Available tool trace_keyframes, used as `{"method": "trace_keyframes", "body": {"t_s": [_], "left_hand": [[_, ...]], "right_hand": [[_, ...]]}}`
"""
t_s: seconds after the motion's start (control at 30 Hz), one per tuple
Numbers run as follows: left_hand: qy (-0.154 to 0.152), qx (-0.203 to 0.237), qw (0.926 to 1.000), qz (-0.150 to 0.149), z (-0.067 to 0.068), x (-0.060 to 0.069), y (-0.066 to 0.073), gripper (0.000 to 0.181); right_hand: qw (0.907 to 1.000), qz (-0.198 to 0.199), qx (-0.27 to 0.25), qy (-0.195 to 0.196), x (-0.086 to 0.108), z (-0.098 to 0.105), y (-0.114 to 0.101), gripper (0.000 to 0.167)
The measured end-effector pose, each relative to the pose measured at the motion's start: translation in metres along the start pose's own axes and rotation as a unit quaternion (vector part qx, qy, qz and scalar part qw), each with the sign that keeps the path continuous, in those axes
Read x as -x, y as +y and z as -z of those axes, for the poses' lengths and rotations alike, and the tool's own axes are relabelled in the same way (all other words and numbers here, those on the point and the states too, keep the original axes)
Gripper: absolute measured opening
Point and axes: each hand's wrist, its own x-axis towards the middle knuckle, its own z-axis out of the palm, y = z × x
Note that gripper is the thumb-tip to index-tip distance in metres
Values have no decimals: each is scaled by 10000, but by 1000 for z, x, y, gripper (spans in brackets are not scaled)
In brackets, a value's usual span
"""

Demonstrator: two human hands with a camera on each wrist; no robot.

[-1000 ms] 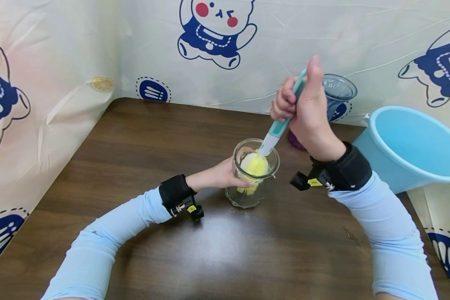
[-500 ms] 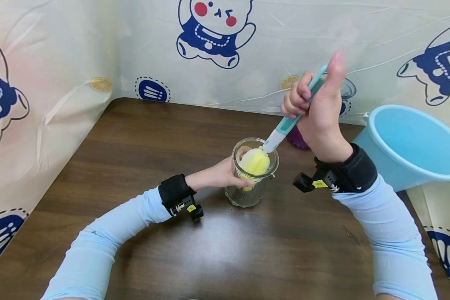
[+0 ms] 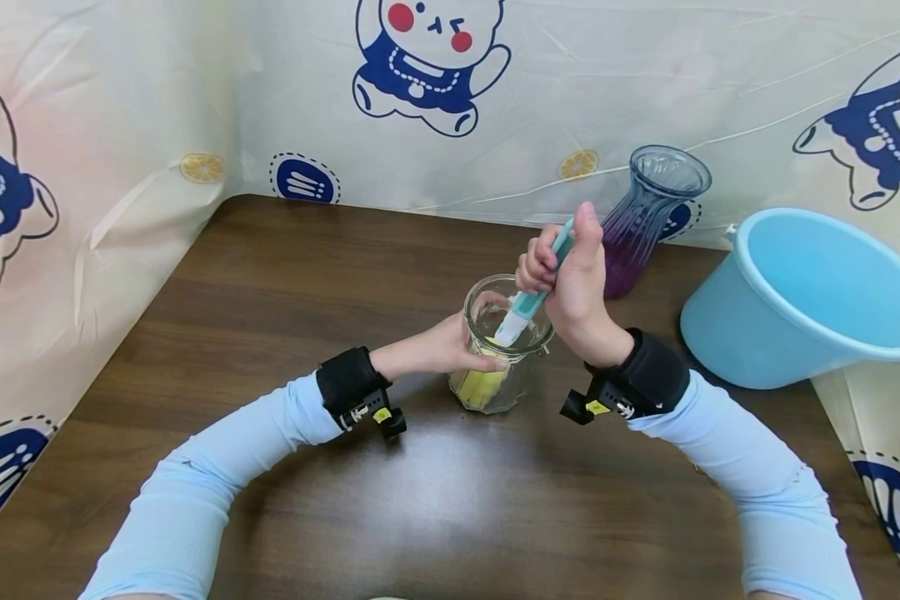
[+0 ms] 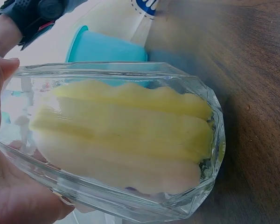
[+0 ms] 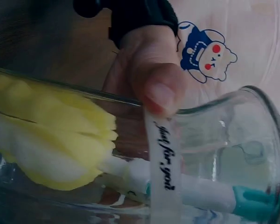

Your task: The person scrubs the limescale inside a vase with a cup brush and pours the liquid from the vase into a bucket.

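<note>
A clear glass jar stands upright on the wooden table, a ribbon printed "just for you" around its neck. My left hand grips the jar just under its rim, thumb on the near side. In my right hand is a bottle brush, its teal and white handle slanting down through the jar's mouth. The yellow and white sponge head lies deep inside, reaching the jar's base in the left wrist view. In the right wrist view, the left thumb presses the ribbon.
Behind the right hand stands a blue-to-purple glass vase. A light blue bucket sits at the table's right edge. Patterned sheeting rises behind and at the left of the wooden table.
My right hand first rose to the right, drawing the sponge up toward the jar's mouth. Since then it has pushed down and left, driving the sponge to the bottom. My left hand stays put.
</note>
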Motion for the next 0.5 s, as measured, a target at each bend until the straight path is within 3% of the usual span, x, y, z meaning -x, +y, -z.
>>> {"method": "trace_keyframes", "body": {"t_s": [0.27, 0.5], "left_hand": [[12, 55, 9999, -146, 2, -2, 1, 72], [-19, 215, 9998, 39, 1, 0, 0, 72]], "right_hand": [[9971, 170, 160, -728, 2, -7, 12, 58], [9977, -82, -20, -679, 0, -4, 10, 56]]}}
